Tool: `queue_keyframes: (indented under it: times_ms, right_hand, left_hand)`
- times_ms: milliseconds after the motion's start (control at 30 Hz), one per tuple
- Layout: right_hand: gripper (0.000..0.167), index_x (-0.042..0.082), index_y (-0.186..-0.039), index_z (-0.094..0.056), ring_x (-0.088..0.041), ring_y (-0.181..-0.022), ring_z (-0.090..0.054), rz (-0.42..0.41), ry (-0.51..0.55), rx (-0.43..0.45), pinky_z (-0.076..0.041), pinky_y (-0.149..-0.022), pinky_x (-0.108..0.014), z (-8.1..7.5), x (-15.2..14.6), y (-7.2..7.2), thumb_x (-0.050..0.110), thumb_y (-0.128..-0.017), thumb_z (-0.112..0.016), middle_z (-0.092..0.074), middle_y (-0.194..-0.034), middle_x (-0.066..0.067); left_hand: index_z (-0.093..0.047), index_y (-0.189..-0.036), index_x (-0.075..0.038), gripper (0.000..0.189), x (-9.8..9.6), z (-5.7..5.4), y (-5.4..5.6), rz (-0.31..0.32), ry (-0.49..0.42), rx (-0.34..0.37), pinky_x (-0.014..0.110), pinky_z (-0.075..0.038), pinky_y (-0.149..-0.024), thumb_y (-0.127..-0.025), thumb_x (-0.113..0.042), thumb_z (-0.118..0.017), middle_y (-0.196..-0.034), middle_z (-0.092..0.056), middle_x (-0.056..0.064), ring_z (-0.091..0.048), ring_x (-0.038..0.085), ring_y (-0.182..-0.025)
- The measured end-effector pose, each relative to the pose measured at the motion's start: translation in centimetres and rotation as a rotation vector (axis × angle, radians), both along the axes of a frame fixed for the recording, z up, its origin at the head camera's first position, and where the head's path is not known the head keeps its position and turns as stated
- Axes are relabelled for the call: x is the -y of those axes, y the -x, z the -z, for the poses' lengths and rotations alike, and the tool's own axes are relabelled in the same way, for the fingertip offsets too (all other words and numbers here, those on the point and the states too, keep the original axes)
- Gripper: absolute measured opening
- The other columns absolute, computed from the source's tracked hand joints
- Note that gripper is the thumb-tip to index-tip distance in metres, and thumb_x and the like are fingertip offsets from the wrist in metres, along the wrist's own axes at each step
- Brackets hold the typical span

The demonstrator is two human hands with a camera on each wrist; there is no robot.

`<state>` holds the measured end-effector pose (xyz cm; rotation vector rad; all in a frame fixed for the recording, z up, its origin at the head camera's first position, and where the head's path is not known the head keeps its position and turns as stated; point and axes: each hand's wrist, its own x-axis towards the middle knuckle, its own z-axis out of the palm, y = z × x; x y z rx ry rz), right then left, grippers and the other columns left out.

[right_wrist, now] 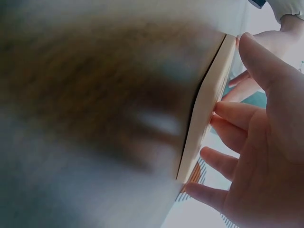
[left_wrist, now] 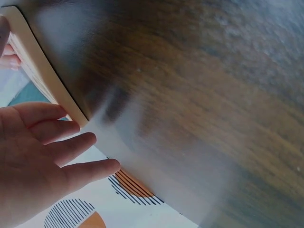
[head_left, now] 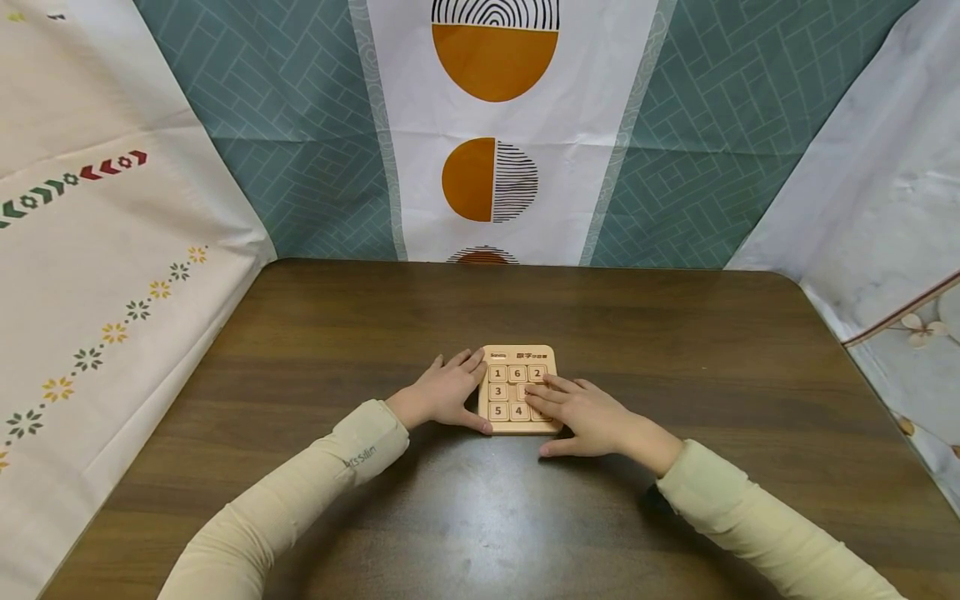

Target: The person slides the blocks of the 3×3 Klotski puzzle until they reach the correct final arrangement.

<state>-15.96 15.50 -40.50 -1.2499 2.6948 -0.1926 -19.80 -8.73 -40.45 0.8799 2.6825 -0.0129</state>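
Note:
A light wooden sliding number puzzle (head_left: 522, 425) lies flat on the dark table, its square tiles set in rows. Tiles 1, 6 and 2 fill the top row; 3 stands at the left of the middle row, and 5 and 4 sit below. My left hand (head_left: 448, 392) spans the puzzle's left side, thumb at the near corner and fingertips toward the far one. With extended fingers my right hand (head_left: 592, 417) touches a tile (head_left: 525, 391) in the middle row, partly covering it. The lower right tile is mostly hidden. In the right wrist view, the fingertips (right_wrist: 216, 108) meet the frame's top edge.
The brown wooden table (head_left: 360, 317) extends around the puzzle. Behind it hangs a green and white cloth (head_left: 300, 200) with orange half-circles. Patterned pale cloths (head_left: 90, 275) drape along both sides.

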Motion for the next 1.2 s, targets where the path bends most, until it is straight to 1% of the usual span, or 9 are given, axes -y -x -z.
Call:
queue_keyframes:
  times_ms: [333, 567, 867, 1000, 1200]
  right_hand:
    - [0.075, 0.008, -0.138, -0.041, -0.034, -0.131, -0.027, 0.008, 0.02, 0.002, -0.029, -0.094, -0.057, 0.1, -0.9, -0.1, 0.052, -0.081, -0.06, -0.036, -0.143, -0.007]
    - [0.074, 0.008, -0.137, -0.042, -0.033, -0.131, -0.028, 0.017, 0.022, 0.009, -0.03, -0.093, -0.058, 0.1, -1.4, -0.1, 0.052, -0.08, -0.061, -0.036, -0.143, -0.007]
    - [0.074, 0.008, -0.137, -0.043, -0.033, -0.131, -0.028, 0.014, 0.023, -0.004, -0.03, -0.093, -0.058, -0.1, -1.7, -0.1, 0.052, -0.08, -0.061, -0.037, -0.142, -0.007]
    - [0.072, 0.006, -0.135, -0.045, -0.033, -0.13, -0.03, 0.006, 0.03, -0.029, -0.031, -0.093, -0.056, -0.2, -1.4, 0.1, 0.051, -0.081, -0.06, -0.039, -0.141, -0.008]
    - [0.071, 0.004, -0.134, -0.045, -0.034, -0.129, -0.032, -0.01, 0.08, -0.073, -0.033, -0.094, -0.052, -0.2, -0.3, 0.7, 0.05, -0.082, -0.06, -0.041, -0.14, -0.01]
  left_hand:
    - [-0.027, -0.142, -0.001, 0.103, 0.1, -0.1, -0.2, 0.002, -0.014, 0.005, 0.058, -0.022, -0.1, -0.071, -0.068, -0.059, -0.15, -0.014, 0.014, -0.017, 0.032, -0.135]
    - [-0.025, -0.143, -0.001, 0.104, 0.1, 0.2, -0.1, 0.003, -0.015, 0.006, 0.058, -0.021, -0.1, -0.071, -0.068, -0.058, -0.15, -0.013, 0.014, -0.017, 0.032, -0.135]
    - [-0.025, -0.143, -0.001, 0.104, 0.1, 0.1, 0.0, 0.002, -0.011, 0.006, 0.057, -0.022, -0.1, -0.071, -0.068, -0.058, -0.15, -0.012, 0.014, -0.017, 0.032, -0.135]
    - [-0.025, -0.143, 0.0, 0.104, 0.1, 0.0, -0.1, 0.002, -0.01, 0.012, 0.057, -0.022, -0.1, -0.071, -0.068, -0.058, -0.15, -0.012, 0.014, -0.016, 0.032, -0.135]
    - [-0.026, -0.142, 0.0, 0.103, 0.1, -0.1, -0.1, 0.006, -0.011, 0.013, 0.057, -0.022, -0.1, -0.071, -0.068, -0.058, -0.15, -0.013, 0.015, -0.017, 0.032, -0.135]
